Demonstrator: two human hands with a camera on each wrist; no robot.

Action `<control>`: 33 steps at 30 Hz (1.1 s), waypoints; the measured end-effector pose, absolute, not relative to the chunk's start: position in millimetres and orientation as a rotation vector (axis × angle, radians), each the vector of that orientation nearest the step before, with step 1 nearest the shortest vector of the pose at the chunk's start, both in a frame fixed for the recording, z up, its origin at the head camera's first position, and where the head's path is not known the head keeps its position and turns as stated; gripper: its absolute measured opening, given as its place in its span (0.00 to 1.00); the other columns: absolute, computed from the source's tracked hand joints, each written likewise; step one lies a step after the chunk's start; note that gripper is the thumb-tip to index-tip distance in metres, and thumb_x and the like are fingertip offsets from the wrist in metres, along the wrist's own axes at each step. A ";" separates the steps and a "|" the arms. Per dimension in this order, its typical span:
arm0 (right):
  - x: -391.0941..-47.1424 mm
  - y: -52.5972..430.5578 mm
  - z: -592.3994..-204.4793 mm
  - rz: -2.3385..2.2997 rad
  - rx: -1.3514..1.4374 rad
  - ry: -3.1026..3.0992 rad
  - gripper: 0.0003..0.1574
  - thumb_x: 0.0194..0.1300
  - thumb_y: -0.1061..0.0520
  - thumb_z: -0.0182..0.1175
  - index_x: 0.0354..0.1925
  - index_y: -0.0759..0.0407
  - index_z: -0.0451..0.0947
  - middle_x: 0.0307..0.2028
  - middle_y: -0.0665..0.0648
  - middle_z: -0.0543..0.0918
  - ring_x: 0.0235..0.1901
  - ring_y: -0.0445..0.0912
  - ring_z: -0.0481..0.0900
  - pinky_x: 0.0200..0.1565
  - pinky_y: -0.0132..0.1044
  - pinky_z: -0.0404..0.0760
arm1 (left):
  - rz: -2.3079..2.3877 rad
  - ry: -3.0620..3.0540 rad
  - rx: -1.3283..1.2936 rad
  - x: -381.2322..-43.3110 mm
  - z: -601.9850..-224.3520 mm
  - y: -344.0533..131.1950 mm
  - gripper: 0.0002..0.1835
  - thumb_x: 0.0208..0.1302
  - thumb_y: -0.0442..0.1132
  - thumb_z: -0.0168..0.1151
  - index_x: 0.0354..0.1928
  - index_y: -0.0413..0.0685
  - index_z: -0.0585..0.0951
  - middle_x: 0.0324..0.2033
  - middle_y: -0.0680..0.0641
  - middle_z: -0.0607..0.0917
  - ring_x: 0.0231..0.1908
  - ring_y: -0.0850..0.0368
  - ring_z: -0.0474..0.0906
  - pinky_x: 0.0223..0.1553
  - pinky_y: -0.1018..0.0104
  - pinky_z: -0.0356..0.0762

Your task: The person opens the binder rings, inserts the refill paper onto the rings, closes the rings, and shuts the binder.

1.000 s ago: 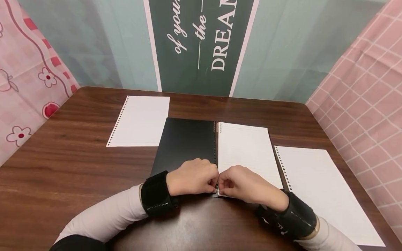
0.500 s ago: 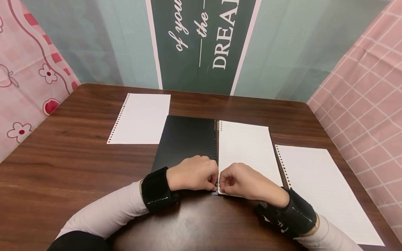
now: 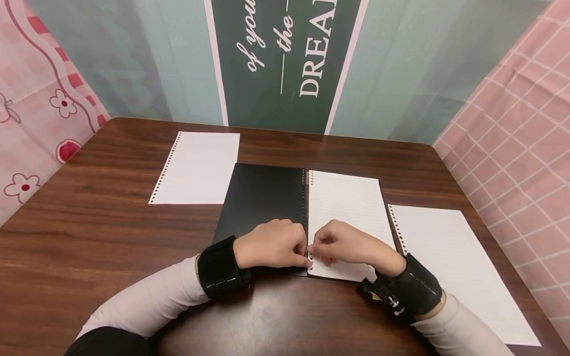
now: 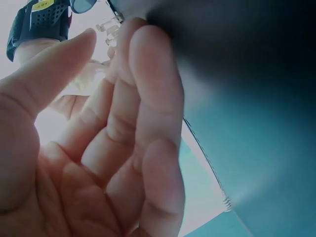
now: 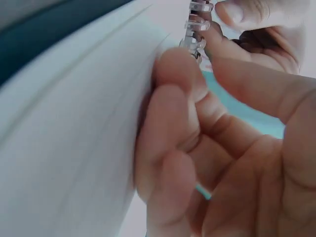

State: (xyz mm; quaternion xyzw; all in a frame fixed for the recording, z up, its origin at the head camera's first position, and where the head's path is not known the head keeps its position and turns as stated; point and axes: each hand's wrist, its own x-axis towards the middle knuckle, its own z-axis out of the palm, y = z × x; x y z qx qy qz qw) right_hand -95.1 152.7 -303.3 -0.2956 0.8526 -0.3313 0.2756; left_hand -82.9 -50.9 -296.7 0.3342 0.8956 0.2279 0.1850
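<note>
Near the middle of the brown counter (image 3: 120, 237), an open notebook (image 3: 294, 207) lies flat, its black cover (image 3: 267, 193) on the left and a lined page (image 3: 349, 207) on the right. Both hands work at the near end of its spine, beside clear rings (image 5: 197, 24). The left hand (image 3: 269, 243) has loosely bent fingers with the thumb well apart, gripping nothing visible; the right hand (image 3: 352, 247) also bends loosely over the page, but whether it pinches a ring cannot be told. The notebook is probably light, the cover springy, the paper soft and easily torn at its holes, so the rings are best handled by fingertips and the book by its cover edges. Loose punched sheets lie far left (image 3: 200, 168) and right (image 3: 458, 267). The wood-grain surface shines at the near side; behind hangs a teal cloth (image 3: 392, 64), with pink cloths left (image 3: 49, 133) and right (image 3: 521, 123).
</note>
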 end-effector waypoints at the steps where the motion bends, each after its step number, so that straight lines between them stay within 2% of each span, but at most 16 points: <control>1: -95.5 152.0 -303.5 -0.876 -0.787 2.292 0.21 0.70 0.57 0.58 0.19 0.60 0.77 0.13 0.47 0.73 0.15 0.34 0.64 0.21 0.26 0.59 | 0.643 2.526 0.926 -82.9 -296.8 -50.8 0.16 0.59 0.49 0.71 0.15 0.60 0.81 0.12 0.62 0.75 0.19 0.66 0.70 0.17 0.71 0.63; 17: -92.6 148.3 -301.4 -0.785 -0.735 2.337 0.19 0.70 0.55 0.59 0.21 0.58 0.75 0.12 0.47 0.72 0.14 0.37 0.63 0.21 0.28 0.59 | 0.626 2.541 0.865 -83.7 -298.1 -49.3 0.18 0.60 0.48 0.71 0.14 0.59 0.78 0.13 0.61 0.73 0.20 0.65 0.69 0.17 0.70 0.62; 24: -91.8 147.2 -299.7 -0.774 -0.732 2.342 0.18 0.70 0.54 0.59 0.22 0.57 0.76 0.13 0.48 0.73 0.15 0.37 0.64 0.21 0.29 0.60 | 0.624 2.532 0.861 -83.7 -298.0 -49.8 0.16 0.60 0.48 0.70 0.17 0.60 0.79 0.16 0.61 0.77 0.22 0.64 0.72 0.20 0.69 0.67; 33: -92.0 147.6 -301.0 -0.753 -0.699 2.337 0.16 0.69 0.58 0.57 0.22 0.57 0.75 0.13 0.47 0.73 0.14 0.37 0.63 0.21 0.28 0.59 | 0.606 2.499 0.867 -85.0 -296.9 -50.0 0.15 0.61 0.46 0.69 0.17 0.59 0.79 0.15 0.60 0.76 0.21 0.64 0.71 0.21 0.70 0.66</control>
